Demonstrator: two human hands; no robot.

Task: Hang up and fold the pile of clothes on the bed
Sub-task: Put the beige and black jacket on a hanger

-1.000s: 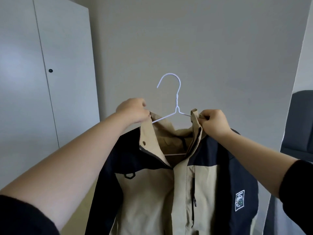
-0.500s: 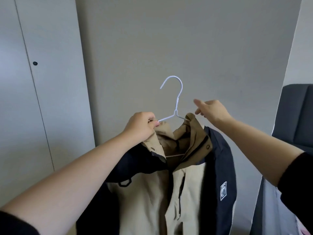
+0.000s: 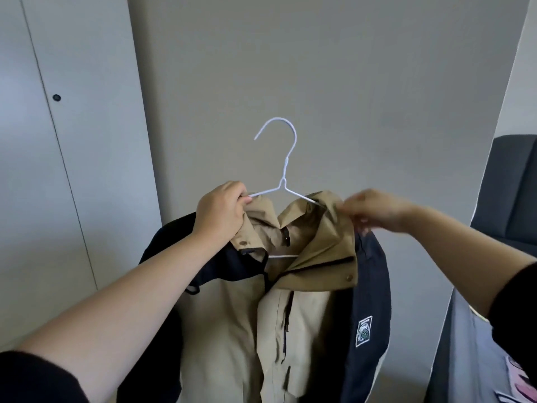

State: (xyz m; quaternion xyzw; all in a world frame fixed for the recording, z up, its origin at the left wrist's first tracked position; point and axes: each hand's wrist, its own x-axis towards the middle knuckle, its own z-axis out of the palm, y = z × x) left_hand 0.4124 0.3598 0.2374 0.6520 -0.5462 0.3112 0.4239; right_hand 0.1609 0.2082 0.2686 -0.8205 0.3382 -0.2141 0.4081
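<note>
A jacket (image 3: 232, 315) is held up on a wire hanger (image 3: 286, 167)
Its arm and the collar (image 3: 319, 228) are gripped by the left hand (image 3: 220, 210); the grip of the blurred right hand (image 3: 374, 210) at the other shoulder cannot be told. Were that shoulder left unseated, the jacket could be slid off the wire

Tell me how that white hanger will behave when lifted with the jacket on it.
The hanger is thin wire, so it probably flexes under load. Its arms look smooth and sloped, so the draping jacket may slide off.
</note>
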